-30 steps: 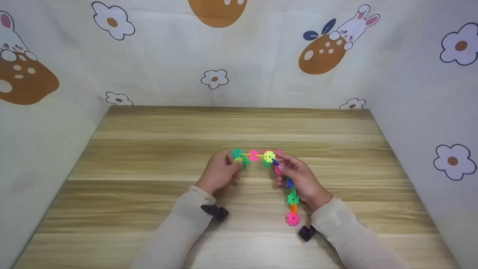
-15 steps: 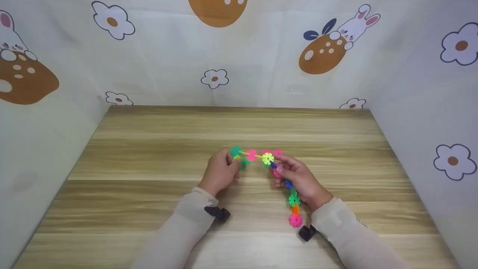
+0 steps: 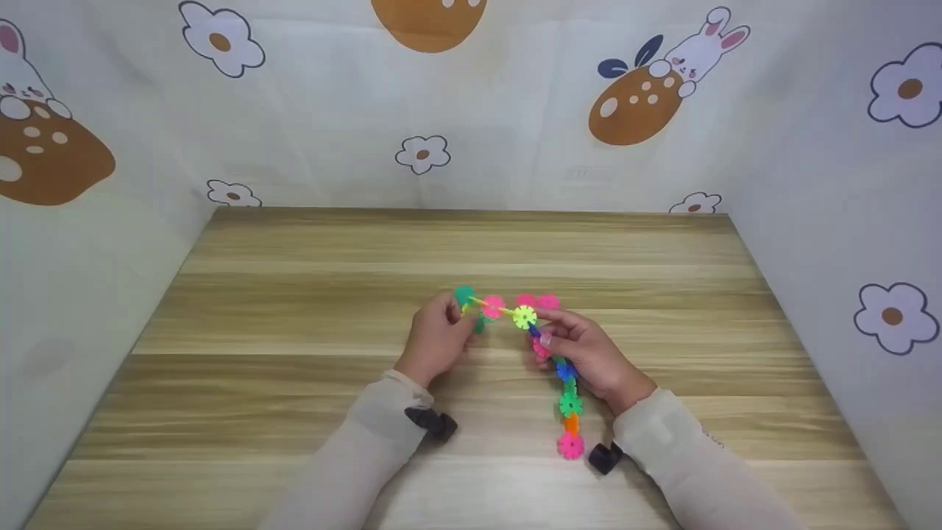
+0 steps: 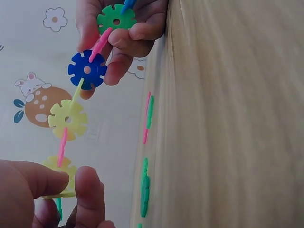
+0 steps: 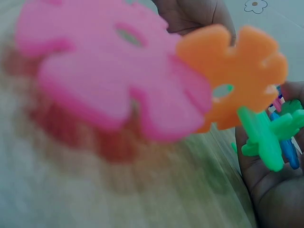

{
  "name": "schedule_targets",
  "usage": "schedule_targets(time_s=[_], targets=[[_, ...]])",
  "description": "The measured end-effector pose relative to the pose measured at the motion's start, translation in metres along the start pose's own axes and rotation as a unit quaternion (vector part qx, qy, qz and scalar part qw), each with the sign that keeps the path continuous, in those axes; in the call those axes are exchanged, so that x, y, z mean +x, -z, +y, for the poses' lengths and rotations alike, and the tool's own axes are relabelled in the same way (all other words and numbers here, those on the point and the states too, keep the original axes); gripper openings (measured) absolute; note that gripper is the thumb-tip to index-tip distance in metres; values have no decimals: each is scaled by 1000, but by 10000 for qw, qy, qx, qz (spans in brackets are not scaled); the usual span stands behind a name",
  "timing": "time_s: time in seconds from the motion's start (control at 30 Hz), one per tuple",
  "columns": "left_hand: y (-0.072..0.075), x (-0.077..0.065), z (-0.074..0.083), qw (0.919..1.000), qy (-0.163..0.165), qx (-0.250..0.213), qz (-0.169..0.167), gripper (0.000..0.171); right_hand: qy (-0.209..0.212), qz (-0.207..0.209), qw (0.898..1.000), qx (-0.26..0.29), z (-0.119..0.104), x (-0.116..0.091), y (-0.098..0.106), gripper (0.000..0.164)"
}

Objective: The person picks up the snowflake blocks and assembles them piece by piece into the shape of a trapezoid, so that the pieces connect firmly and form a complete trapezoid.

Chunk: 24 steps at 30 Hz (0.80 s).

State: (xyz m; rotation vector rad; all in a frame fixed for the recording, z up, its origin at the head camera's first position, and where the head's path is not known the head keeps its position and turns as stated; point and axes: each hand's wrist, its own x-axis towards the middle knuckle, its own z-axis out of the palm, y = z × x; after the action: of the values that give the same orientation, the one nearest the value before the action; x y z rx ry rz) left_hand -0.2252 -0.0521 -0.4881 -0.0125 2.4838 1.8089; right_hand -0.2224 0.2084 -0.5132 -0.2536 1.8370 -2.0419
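Observation:
A chain of slotted, flower-shaped plastic discs, with a pink disc (image 3: pixel 493 307) and a yellow disc (image 3: pixel 525 317) in it, stretches between both hands above the table. My left hand (image 3: pixel 436 340) pinches another yellow disc (image 4: pixel 66 173) between thumb and fingers at its end, beside a green disc (image 3: pixel 464 295). My right hand (image 3: pixel 592 357) holds the chain midway, thumb on a pink link. From there the tail hangs toward the front, through a green disc (image 3: pixel 570 404) and an orange disc (image 5: pixel 256 66) to a pink end disc (image 5: pixel 109 61), large and blurred in the right wrist view.
Several loose discs lie on the wood-grain table (image 3: pixel 294 294) behind the chain, among them a pink disc (image 3: pixel 548 302) and green pieces (image 4: pixel 145 190) seen edge-on. A patterned cloth wall (image 3: pixel 500 110) surrounds the back and sides. Each wrist wears a black camera mount (image 3: pixel 433 424).
The chain's middle has shifted slightly left and nearer. Its hanging tail swung right, then back left and lower. My left hand has edged right; my right hand stays about where it was.

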Motion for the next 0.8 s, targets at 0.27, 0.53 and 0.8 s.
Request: schedule_targets(time_s=[0.27, 0.53, 0.8], targets=[[-1, 0, -1, 9986, -338, -402, 106, 40, 31, -59, 9999, 77, 0, 0, 0, 47], [-2, 0, 1, 9982, -361, -469, 60, 36, -31, 15, 9999, 124, -1, -1, 0, 47], [-1, 4, -2, 9941, -423, -988, -111, 38, -2, 36, 9995, 304, 0, 0, 2, 43]])
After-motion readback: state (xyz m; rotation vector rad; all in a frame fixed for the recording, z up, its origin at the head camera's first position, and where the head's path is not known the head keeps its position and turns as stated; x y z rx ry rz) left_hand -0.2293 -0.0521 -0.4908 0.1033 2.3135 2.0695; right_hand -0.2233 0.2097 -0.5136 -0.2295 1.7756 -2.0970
